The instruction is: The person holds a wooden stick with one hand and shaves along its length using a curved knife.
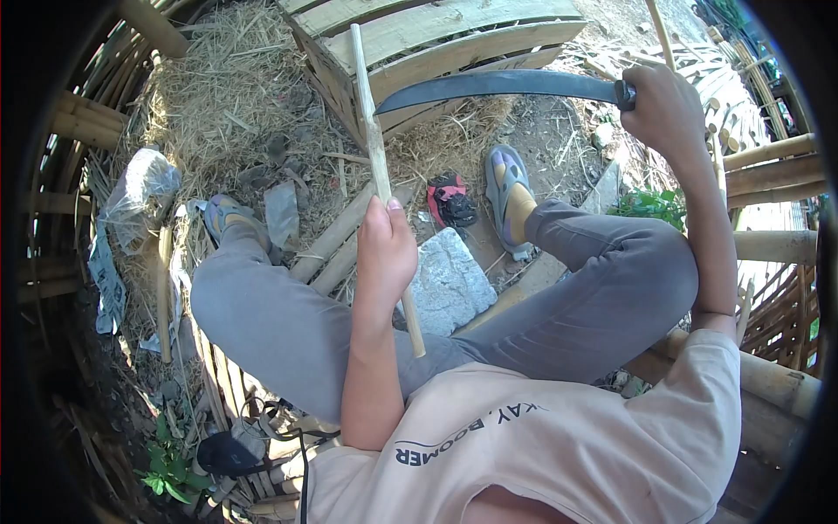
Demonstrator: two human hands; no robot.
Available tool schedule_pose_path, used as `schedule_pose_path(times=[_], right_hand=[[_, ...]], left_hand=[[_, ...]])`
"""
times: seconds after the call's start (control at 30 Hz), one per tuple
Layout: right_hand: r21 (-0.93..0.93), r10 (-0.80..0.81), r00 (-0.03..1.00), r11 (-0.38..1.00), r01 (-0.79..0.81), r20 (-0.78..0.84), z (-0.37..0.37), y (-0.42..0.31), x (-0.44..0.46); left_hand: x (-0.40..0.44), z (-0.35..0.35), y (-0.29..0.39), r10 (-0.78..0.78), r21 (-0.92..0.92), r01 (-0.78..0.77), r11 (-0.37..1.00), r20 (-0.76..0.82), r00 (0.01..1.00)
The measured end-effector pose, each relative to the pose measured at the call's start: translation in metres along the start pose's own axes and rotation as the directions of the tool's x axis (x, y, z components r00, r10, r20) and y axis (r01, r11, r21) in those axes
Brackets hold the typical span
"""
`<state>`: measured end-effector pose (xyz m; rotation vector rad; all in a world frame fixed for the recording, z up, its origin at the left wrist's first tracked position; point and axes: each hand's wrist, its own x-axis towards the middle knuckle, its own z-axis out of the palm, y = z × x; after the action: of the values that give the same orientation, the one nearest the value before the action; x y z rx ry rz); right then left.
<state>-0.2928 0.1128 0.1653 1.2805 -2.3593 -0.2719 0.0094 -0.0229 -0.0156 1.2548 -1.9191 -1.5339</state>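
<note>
My left hand (386, 249) is closed round the middle of a pale wooden stick (373, 144), which stands nearly upright in view, its lower end over my lap. With my right hand (663, 109) I grip the dark handle of a machete (506, 85). Its long, dark, curved blade stretches left across the view, and the tip meets or overlaps the upper part of the stick; I cannot tell whether they touch. Behind the stick is a slatted wooden crate (441, 35). Below the blade, a grey stone block (449, 284) lies on the ground between my legs.
A red and black crumpled item (451, 201) lies beyond the stone. Straw (214, 79) covers the ground at the upper left, near a clear plastic bag (144, 188). Bamboo poles (772, 179) line the right side. A dark cap-like item (231, 452) sits at the lower left.
</note>
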Motion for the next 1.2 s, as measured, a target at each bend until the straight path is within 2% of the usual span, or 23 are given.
schedule_pose_path(times=[0.1,0.13,0.2,0.33,0.43,0.47,0.6,0.7,0.73,0.87,0.97,1.2], right_hand=[[-0.003,0.064,0.997,0.998,-0.064,0.034,-0.006,-0.001,0.009],[-0.02,0.06,0.998,0.998,-0.06,-0.037,-0.005,0.001,0.009],[-0.003,0.07,0.997,0.998,-0.07,-0.039,-0.006,0.0,0.012],[0.071,0.062,0.998,0.996,-0.06,-0.021,-0.004,-0.006,0.015],[0.127,-0.074,0.994,0.988,0.084,-0.079,0.005,-0.014,0.012],[0.122,-0.105,0.994,0.987,0.107,-0.022,0.009,-0.016,0.014],[0.32,-0.202,0.974,0.934,0.159,0.105,0.034,-0.038,0.015],[0.382,-0.271,0.915,0.913,0.145,0.3,0.045,-0.056,0.023],[0.411,-0.282,0.9,0.902,0.131,0.331,0.044,-0.063,0.025],[0.486,-0.399,0.873,0.843,0.229,0.28,0.062,-0.08,0.033],[0.527,-0.443,0.828,0.821,0.221,0.343,0.075,-0.093,0.045],[0.577,-0.514,0.799,0.771,0.27,0.313,0.073,-0.125,0.051]], left_hand=[[-0.004,0.002,0.003,-0.072,-0.186,0.093,0.978,0.121,0.99],[-0.005,0.001,0.007,-0.103,-0.221,0.131,0.967,0.134,0.986],[-0.009,-0.001,0.016,-0.165,-0.291,0.206,0.934,0.162,0.973],[-0.012,-0.004,0.021,-0.181,-0.3,0.23,0.926,0.182,0.966],[-0.012,-0.004,0.02,-0.169,-0.287,0.21,0.935,0.162,0.972],[-0.013,-0.004,0.024,-0.175,-0.318,0.225,0.921,0.178,0.968],[-0.014,-0.004,0.026,-0.18,-0.422,0.3,0.855,0.301,0.936],[-0.017,0.001,0.023,-0.161,-0.494,0.332,0.804,0.357,0.92],[-0.017,0.003,0.023,-0.169,-0.483,0.332,0.81,0.35,0.921],[-0.017,0.01,0.023,-0.182,-0.446,0.322,0.835,0.328,0.927],[-0.016,0.017,0.019,-0.162,-0.412,0.284,0.866,0.306,0.938],[-0.014,0.024,0.014,-0.136,-0.356,0.229,0.906,0.269,0.954]])
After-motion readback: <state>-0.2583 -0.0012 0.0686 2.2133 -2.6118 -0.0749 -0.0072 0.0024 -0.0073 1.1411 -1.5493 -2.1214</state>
